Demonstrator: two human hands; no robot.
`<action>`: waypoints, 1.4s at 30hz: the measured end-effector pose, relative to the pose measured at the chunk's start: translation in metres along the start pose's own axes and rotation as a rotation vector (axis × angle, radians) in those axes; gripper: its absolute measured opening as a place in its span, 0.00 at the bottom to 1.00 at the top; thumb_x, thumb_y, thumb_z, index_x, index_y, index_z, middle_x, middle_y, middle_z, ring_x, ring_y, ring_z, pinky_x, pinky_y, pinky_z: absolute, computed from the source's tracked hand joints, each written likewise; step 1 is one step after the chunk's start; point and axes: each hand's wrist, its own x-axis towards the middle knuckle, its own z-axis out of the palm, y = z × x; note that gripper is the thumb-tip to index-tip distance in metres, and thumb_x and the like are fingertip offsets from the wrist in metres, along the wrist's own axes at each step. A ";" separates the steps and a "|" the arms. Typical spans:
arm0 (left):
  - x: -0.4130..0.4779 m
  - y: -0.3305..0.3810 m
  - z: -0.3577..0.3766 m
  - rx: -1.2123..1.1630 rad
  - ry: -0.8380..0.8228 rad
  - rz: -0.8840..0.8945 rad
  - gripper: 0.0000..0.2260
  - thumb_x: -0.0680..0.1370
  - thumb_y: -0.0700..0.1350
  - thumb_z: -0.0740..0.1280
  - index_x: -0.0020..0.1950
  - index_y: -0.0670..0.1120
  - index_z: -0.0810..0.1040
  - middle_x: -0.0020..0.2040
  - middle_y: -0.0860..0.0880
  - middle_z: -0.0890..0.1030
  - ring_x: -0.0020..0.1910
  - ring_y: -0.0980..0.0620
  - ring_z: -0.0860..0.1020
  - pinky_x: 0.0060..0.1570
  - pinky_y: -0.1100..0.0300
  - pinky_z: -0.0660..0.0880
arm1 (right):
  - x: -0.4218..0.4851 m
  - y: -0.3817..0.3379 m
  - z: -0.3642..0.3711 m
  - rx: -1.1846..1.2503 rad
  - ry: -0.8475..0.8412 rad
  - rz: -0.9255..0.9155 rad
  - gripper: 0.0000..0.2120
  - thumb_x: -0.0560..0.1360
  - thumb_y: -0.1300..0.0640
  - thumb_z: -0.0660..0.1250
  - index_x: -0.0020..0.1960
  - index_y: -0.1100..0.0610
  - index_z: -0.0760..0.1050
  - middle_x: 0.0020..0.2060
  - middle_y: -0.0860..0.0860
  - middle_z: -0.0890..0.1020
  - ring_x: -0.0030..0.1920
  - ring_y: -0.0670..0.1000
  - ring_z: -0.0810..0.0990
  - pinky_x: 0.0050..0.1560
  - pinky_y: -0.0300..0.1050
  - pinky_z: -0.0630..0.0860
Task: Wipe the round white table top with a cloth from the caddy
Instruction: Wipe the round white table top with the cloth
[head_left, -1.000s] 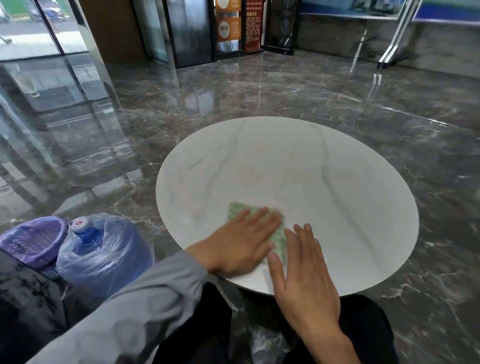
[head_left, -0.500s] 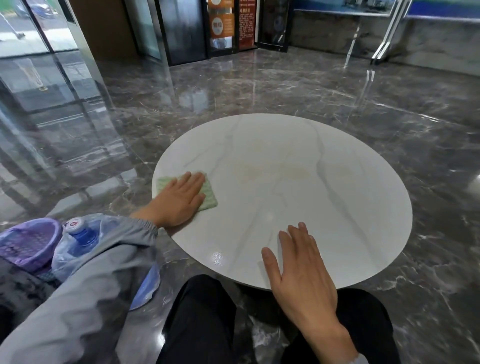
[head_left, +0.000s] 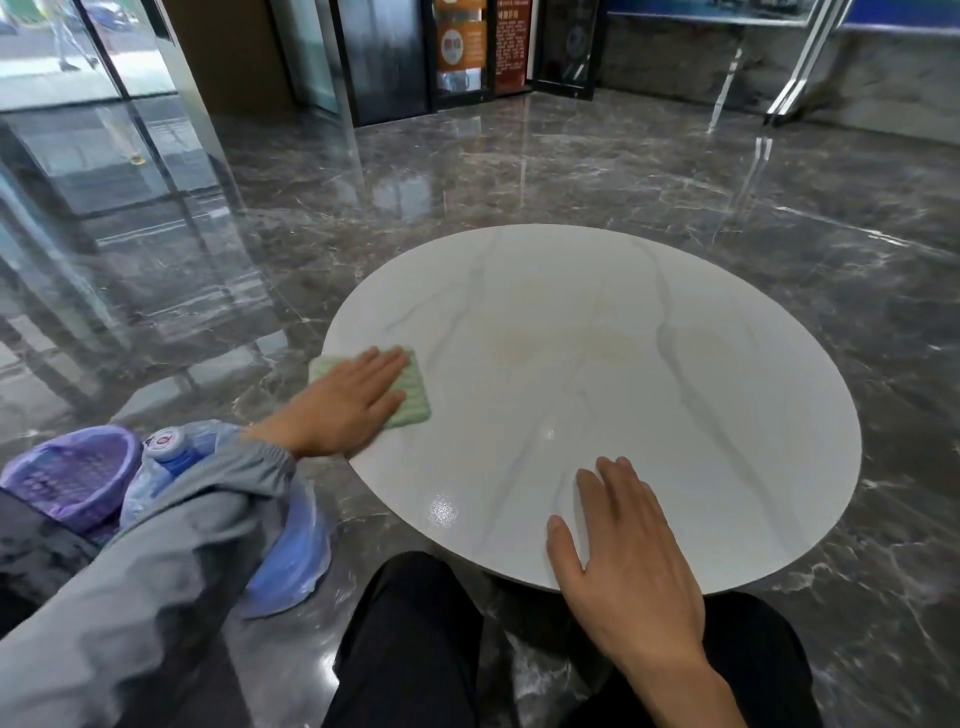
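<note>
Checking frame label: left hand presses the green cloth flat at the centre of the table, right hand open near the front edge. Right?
Not quite. The head view shows the left hand pressing the green cloth flat at the left edge of the table, not the centre. The right hand is open near the front edge, as stated.

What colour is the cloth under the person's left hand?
Pale green with a ribbed texture, seen in the head view: the cloth lies flat under the left hand.

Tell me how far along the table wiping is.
Done: the green cloth is out on the table top. In hand: the left hand presses it flat at the left edge, right hand resting flat near the front. Left: faint yellowish marks mid-table.
</note>
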 end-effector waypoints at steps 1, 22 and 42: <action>0.010 -0.016 -0.005 0.021 -0.006 -0.072 0.33 0.84 0.66 0.43 0.86 0.53 0.45 0.86 0.53 0.45 0.85 0.51 0.43 0.82 0.55 0.42 | 0.000 0.000 0.000 -0.004 0.001 0.001 0.37 0.79 0.35 0.41 0.80 0.53 0.62 0.82 0.52 0.60 0.83 0.50 0.50 0.81 0.45 0.45; 0.053 -0.018 -0.014 0.052 -0.015 -0.118 0.27 0.88 0.56 0.47 0.86 0.50 0.44 0.87 0.50 0.45 0.85 0.47 0.43 0.81 0.51 0.43 | 0.001 -0.003 0.002 -0.042 0.009 0.027 0.34 0.79 0.38 0.47 0.76 0.55 0.69 0.78 0.54 0.67 0.81 0.53 0.59 0.80 0.48 0.55; 0.055 -0.032 -0.011 0.002 0.010 -0.083 0.29 0.87 0.59 0.48 0.86 0.48 0.49 0.86 0.48 0.50 0.85 0.42 0.48 0.81 0.54 0.45 | 0.002 0.001 0.008 -0.029 0.054 0.030 0.31 0.79 0.40 0.53 0.74 0.57 0.72 0.76 0.57 0.70 0.79 0.56 0.62 0.79 0.52 0.59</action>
